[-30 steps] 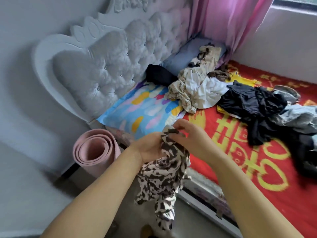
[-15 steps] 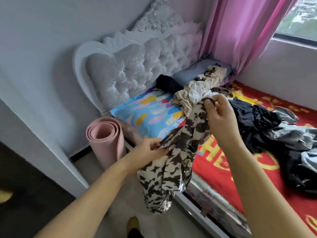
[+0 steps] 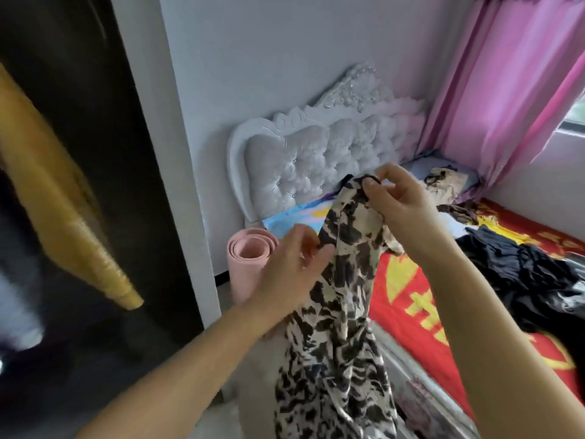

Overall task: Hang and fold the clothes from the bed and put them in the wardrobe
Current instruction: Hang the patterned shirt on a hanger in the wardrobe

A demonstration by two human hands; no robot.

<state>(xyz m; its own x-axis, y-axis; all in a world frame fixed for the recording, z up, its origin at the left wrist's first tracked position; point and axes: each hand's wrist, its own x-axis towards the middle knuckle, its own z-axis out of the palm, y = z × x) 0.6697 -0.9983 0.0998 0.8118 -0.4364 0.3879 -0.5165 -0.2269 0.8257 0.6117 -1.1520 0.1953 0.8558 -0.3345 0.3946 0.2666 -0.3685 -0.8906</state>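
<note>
In the head view, a long cream garment with a black blotched print (image 3: 342, 312) is held up in front of the person, hanging down to the near edge of the picture beside the bed. Its thin black strap at the top is pinched between the thumb and forefinger of the right hand (image 3: 399, 198), the other fingers being loosely curled. Lower and to the left, the garment's edge is pinched by the thumb and fingers of the left hand (image 3: 294, 274). To the right, a bed with a red and yellow patterned cover (image 3: 408, 299) is seen, with a heap of dark clothes (image 3: 522, 274) and a beige crumpled garment (image 3: 446, 182) lying on it. A white tufted headboard (image 3: 304, 163) stands at the far end, with a rolled pink mat (image 3: 250, 251) upright beside it. A dark open wardrobe (image 3: 95, 153) is seen at the left, with a blurred yellow cloth (image 3: 57, 198) hanging in it.
</note>
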